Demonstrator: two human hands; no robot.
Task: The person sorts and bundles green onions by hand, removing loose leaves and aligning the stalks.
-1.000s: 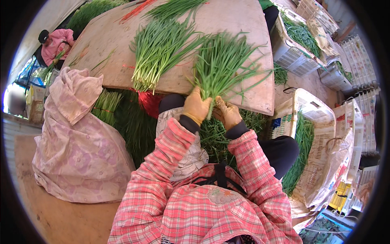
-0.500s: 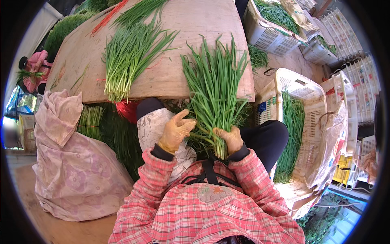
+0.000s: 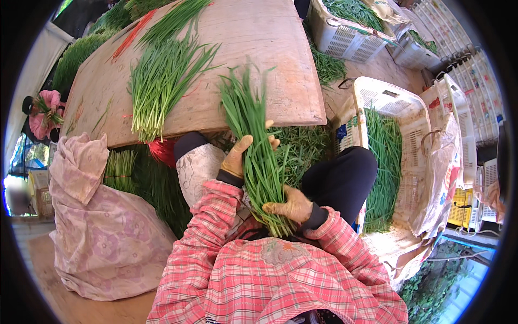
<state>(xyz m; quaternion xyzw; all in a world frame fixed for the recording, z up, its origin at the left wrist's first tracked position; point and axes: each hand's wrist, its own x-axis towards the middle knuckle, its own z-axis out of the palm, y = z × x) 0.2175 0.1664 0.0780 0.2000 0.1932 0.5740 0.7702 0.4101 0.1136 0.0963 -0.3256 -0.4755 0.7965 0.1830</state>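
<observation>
A bunch of garlic chives [image 3: 253, 140] slants up from my lap, its leaf tips over the near edge of the wooden table. My left hand [image 3: 240, 154], in a yellowish glove, cups the middle of the bunch from beneath; its fingertips show past the right side. Lower down, my gloved right hand [image 3: 292, 206] is wrapped round the pale stalk ends, thumb across the front. Another bundle of chives [image 3: 162, 86] lies on the table to the left, stalk ends toward me. Behind it lies a further bundle [image 3: 178, 20].
Red ties [image 3: 132, 35] lie on the wooden table [image 3: 264, 38]. A white crate [image 3: 413, 100] of chives stands at my right, another crate [image 3: 350, 40] behind. Loose leaves [image 3: 305, 151] lie below the table edge. A flowered cloth [image 3: 108, 232] covers something at left; a person [image 3: 46, 116] sits beyond.
My left hand has moved from beside the bunch to round its middle. The bunch has tilted left and come closer to me, with my right hand still on its stalk ends.
</observation>
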